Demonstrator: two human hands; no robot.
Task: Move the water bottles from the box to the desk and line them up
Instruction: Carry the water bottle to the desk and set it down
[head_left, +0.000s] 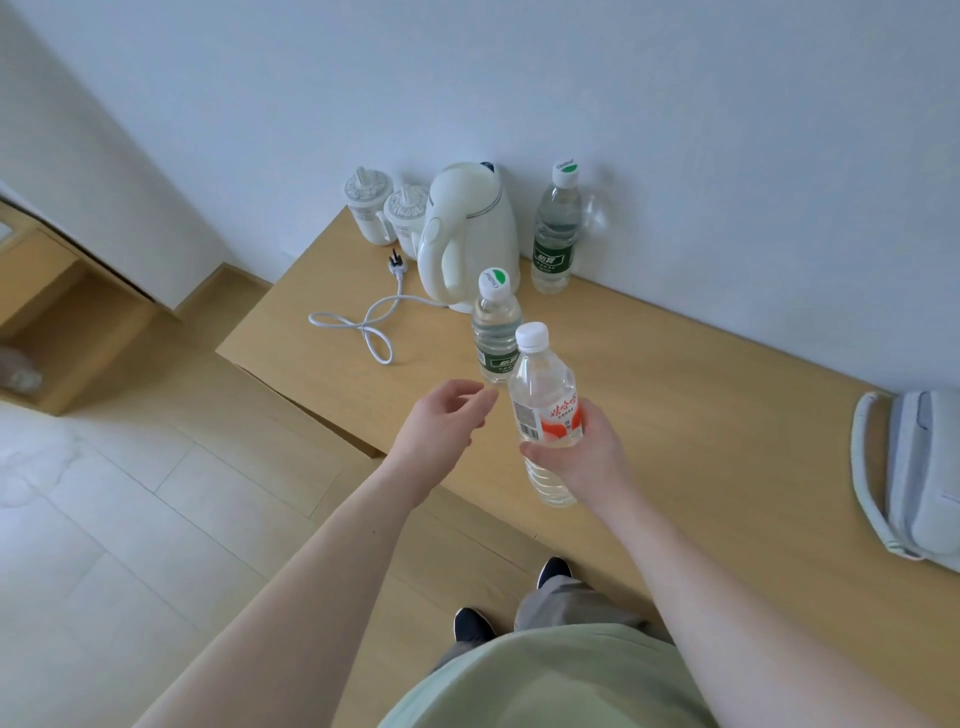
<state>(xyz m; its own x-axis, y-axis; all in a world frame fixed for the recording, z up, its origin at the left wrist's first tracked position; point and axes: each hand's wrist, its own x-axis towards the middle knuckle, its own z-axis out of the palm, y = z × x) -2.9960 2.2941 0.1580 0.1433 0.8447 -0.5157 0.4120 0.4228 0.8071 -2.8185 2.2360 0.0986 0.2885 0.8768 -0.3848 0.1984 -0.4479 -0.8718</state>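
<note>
My right hand (584, 457) grips a clear water bottle with a red-and-white label and white cap (543, 400), held above the wooden desk (675, 415) near its front edge. My left hand (444, 421) hovers empty with relaxed fingers just left of it. A green-label bottle (496, 330) stands upright on the desk right behind the held bottle. A second green-label bottle (557, 228) stands by the wall. The box is not in view.
A white electric kettle (470, 236) with its cord and plug (363, 322) lying loose sits at the desk's back left, beside two white lidded cups (387, 210). A grey bag (914, 478) lies at the desk's right end. My feet stand below the desk edge.
</note>
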